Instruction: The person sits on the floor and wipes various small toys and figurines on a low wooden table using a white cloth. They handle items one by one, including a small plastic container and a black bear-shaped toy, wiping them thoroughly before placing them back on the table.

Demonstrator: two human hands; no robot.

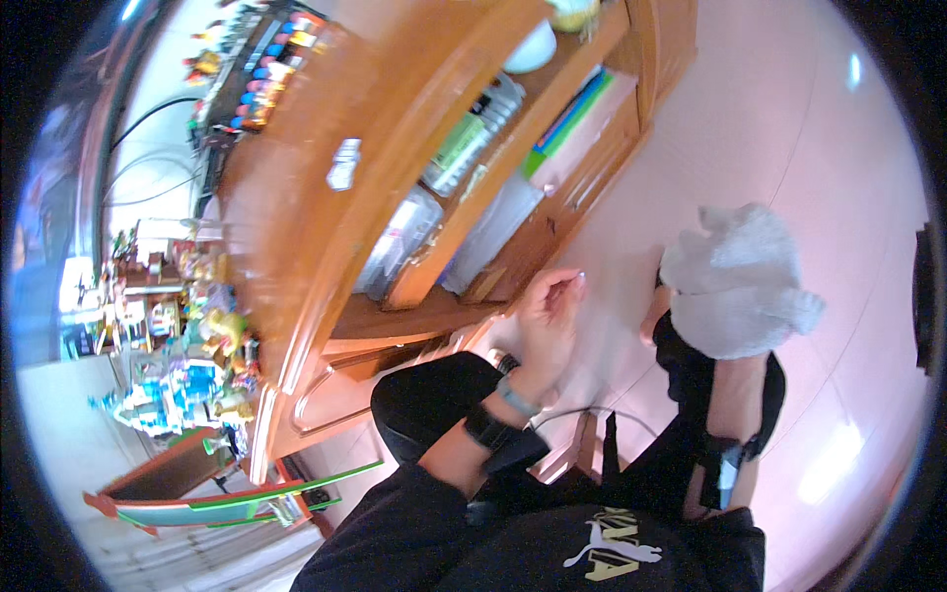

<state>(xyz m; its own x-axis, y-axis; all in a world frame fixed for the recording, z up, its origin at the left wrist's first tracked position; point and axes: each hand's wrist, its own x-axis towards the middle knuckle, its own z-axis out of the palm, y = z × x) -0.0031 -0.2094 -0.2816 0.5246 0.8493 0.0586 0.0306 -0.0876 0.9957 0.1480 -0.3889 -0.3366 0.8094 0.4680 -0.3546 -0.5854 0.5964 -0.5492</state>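
Note:
My left hand [551, 325] hangs in front of the lower shelves of a wooden cabinet [318, 214], its fingers curled in and nothing visible in them. Light and dark bands circle that wrist. A bunched white cloth [732, 285] covers most of my right hand [740, 370], so only the part near the wrist shows. Those fingers are hidden under the cloth, which is held above the pale floor, to the right of the left hand and apart from the cabinet.
Clear plastic containers [399, 237] and a green-edged stack [573, 126] occupy the shelves. Figurines [177, 392] and small bottles [274, 74] crowd the cabinet top. A red-and-green framed object [214, 510] stands lower left. My bent knee [436, 392] is near the cabinet. Glossy tiles [806, 185] extend right.

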